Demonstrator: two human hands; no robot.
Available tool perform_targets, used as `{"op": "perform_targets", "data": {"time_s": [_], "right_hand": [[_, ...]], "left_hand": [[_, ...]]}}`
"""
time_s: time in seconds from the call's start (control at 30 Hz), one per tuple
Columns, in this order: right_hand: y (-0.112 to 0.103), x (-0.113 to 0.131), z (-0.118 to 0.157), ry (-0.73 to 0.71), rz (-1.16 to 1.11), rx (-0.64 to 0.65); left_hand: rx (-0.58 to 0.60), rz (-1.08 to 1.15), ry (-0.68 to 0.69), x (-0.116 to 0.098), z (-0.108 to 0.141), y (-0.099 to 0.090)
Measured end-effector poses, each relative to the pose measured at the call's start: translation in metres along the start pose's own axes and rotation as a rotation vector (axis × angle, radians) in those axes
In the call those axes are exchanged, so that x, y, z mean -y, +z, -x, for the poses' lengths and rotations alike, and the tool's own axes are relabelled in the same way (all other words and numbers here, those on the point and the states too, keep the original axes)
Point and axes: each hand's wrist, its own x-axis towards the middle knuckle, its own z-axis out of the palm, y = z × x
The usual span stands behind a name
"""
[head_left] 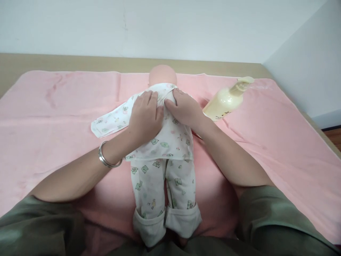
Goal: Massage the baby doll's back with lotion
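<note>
A baby doll (163, 75) lies lengthwise with its bare, smooth head away from me; no face shows. It wears a white printed top (170, 144) and matching trousers (151, 185) with turned-up cuffs. One long sleeve (112, 120) stretches out to the left. My left hand (146, 115) rests flat on the upper part of the top, fingers extended and holding nothing. Beside it, my right hand (185, 106) lies on the other shoulder area, thumb apart from its fingers. Small folds in the cloth run between the hands. The doll's other sleeve is mostly hidden behind my right arm.
A pale yellow pump bottle (226, 101) leans or lies to the right of the doll, near my right wrist. A pink cloth (53, 135) covers the wooden surface (80, 62). Walls (170, 28) stand at the back and right. A silver bangle (102, 156) circles my left wrist.
</note>
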Motion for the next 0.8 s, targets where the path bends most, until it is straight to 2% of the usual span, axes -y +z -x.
{"op": "perform_targets", "data": {"time_s": [0.1,0.33,0.63,0.8], "right_hand": [[-0.001,0.004,0.004,-0.016,0.036,-0.003],[0.01,0.025,0.034,-0.133,0.179,-0.034],[0.005,0.001,0.001,-0.041,0.084,-0.003],[0.008,0.015,0.021,-0.079,0.166,-0.049]], "left_hand": [[0.027,0.0,0.02,-0.002,0.002,-0.002],[0.113,0.04,-0.088,0.019,-0.026,-0.005],[0.007,-0.025,-0.001,0.002,-0.002,0.0],[0.073,0.044,-0.062,0.018,-0.017,-0.001]]}}
